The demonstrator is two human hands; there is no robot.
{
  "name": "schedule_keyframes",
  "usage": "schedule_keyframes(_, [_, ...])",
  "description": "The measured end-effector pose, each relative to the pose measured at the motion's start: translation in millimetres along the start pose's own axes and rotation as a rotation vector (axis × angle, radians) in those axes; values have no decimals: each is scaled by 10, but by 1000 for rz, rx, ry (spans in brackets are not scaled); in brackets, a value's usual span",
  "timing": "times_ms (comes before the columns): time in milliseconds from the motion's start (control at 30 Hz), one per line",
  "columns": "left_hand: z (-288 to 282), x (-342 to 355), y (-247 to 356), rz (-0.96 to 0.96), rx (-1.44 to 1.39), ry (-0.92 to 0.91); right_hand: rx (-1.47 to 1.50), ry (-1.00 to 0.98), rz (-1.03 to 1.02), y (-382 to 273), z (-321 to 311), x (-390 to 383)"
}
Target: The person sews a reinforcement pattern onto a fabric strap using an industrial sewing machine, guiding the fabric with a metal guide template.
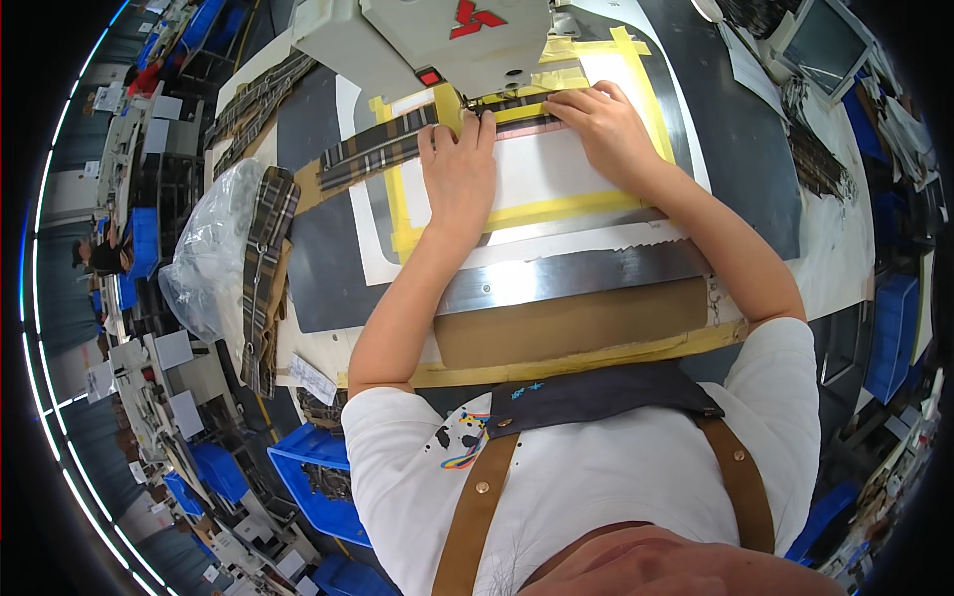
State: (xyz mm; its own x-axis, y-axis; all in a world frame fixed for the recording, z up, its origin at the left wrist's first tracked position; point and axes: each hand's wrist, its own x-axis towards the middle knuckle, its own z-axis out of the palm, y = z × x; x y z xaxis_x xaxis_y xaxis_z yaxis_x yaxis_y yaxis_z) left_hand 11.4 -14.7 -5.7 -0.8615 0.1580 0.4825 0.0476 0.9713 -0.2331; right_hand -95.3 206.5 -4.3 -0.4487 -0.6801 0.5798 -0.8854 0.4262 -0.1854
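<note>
A plaid fabric strap (pixel 373 144) runs under the head of a white sewing machine (pixel 457 45) and lies across a white template (pixel 556 174) edged with yellow tape. My left hand (pixel 460 174) has its fingertips bent down on the strap, just left of the needle area. To the right of the needle, my right hand (pixel 606 129) holds the strap's narrow dark section beside a yellow strip, fingers curled at its edge. The machine head and my fingers hide the exact contact points. Both hands are close to the needle.
More plaid straps (pixel 263 268) with metal hardware hang at the table's left, by a clear plastic bag (pixel 209 248). A metal bar (pixel 576 273) crosses the table's front. A monitor (pixel 823 48) stands at the right back. Blue bins (pixel 318 477) sit below left.
</note>
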Motion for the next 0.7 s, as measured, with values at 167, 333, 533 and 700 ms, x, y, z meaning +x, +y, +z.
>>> schedule_keyframes(167, [19, -29, -45, -4, -9, 12, -24, -67, 21, -38, -9, 2])
schedule_keyframes(333, [32, -73, -116, -4, -21, 2, -20, -86, 16, -74, 7, 15])
schedule_keyframes(533, [-12, -65, -140, 10, -58, -8, -17, -120, 38, -133, -5, 11])
schedule_keyframes(700, [-31, -87, -169, -6, -50, -28, 4, -124, 40, -151, 0, 25])
